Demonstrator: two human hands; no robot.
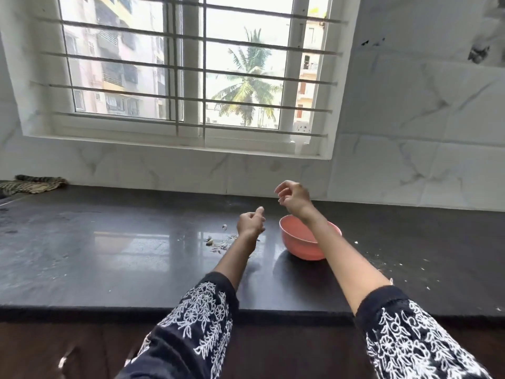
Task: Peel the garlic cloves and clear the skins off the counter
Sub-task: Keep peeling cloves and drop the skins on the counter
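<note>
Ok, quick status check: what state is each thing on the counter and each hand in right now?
Left hand: raised over the counter, fingers curled; whether it holds a clove is unclear.
Right hand: raised above the bowl, fingers loosely curled, nothing visible in it.
Pink bowl: upright on the counter, contents hidden.
Garlic skins: scattered on the counter left of the bowl.
Cloth: crumpled at the far left.
Window: shut.

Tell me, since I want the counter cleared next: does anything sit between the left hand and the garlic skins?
Nothing visible does. The left hand hangs just right of the garlic skins scattered on the dark counter, bare counter between them. The pink bowl stands on the hand's other side.
</note>
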